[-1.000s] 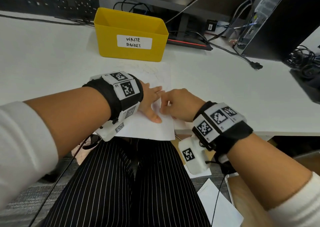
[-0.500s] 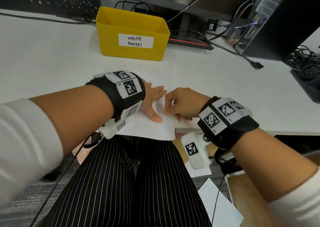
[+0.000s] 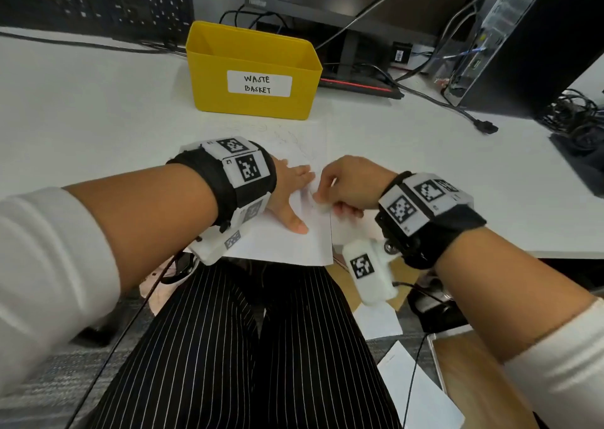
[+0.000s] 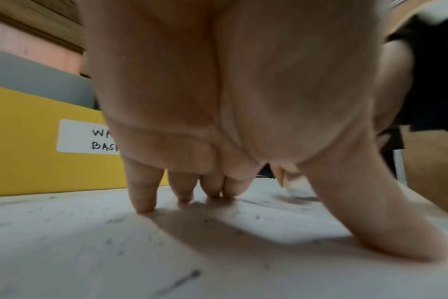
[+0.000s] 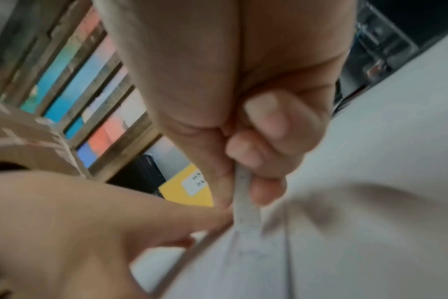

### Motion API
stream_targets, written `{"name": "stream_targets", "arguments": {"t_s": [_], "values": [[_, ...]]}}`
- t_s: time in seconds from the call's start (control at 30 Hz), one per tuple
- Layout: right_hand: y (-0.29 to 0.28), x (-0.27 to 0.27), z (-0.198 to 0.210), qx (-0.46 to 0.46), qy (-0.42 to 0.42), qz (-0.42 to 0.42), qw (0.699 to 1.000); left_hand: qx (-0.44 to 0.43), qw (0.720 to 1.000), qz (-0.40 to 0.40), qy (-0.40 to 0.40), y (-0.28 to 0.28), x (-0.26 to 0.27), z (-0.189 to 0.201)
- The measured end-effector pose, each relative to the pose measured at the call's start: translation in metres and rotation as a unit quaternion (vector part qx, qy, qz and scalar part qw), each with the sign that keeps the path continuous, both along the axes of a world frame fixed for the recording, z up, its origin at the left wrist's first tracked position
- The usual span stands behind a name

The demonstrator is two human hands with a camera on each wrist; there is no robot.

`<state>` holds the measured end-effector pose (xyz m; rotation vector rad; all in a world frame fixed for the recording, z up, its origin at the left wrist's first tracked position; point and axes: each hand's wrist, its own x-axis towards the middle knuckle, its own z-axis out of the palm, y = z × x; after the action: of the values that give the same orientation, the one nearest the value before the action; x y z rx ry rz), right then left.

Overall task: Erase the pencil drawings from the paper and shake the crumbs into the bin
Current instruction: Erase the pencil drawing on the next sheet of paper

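A white paper [image 3: 281,245] lies on the desk in front of me, its near edge hanging over the desk's edge. Faint pencil lines [image 3: 294,141] show on its far part. My left hand [image 3: 291,193] presses flat on the paper with straight, spread fingers [image 4: 141,194]. Dark eraser crumbs [image 4: 189,276] lie scattered over the paper [image 4: 115,252]. My right hand [image 3: 346,186] pinches a small white eraser [image 3: 322,207] against the sheet's right side, close to my left thumb. The eraser [image 5: 244,202] sits between thumb and curled fingers [image 5: 269,131]. The yellow bin [image 3: 251,69], labelled WASTE BASKET, stands just beyond the paper.
A monitor stand [image 3: 353,79] and cables [image 3: 457,111] lie behind and right of the bin. A dark computer tower [image 3: 529,36] stands at the far right, a keyboard [image 3: 91,0] at the far left. Loose papers [image 3: 421,392] lie on the floor by my legs.
My right hand has shifted a little to the right and turned over the paper's right side, still holding the eraser. My left hand has stayed pressed on the sheet.
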<state>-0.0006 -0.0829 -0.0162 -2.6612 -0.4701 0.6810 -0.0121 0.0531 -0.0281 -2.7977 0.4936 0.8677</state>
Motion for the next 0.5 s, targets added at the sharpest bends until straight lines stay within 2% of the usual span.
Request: {"name": "stream_targets", "arguments": {"t_s": [0.07,0.27,0.4,0.5], "values": [[0.0,0.007,-0.002,0.007,-0.03,-0.022,0.999,-0.01,1.0,0.023,-0.005,0.001,0.0,0.001],[-0.007,0.006,-0.013,0.027,-0.016,-0.039,0.999,0.003,0.999,0.042,0.008,0.011,-0.001,0.004],[-0.002,0.011,-0.006,0.007,-0.006,-0.022,1.0,0.014,0.998,0.053,0.009,0.026,-0.001,-0.002],[0.014,0.02,-0.001,-0.005,-0.05,-0.005,0.999,0.01,0.999,0.048,0.014,0.029,0.0,-0.002]]}}
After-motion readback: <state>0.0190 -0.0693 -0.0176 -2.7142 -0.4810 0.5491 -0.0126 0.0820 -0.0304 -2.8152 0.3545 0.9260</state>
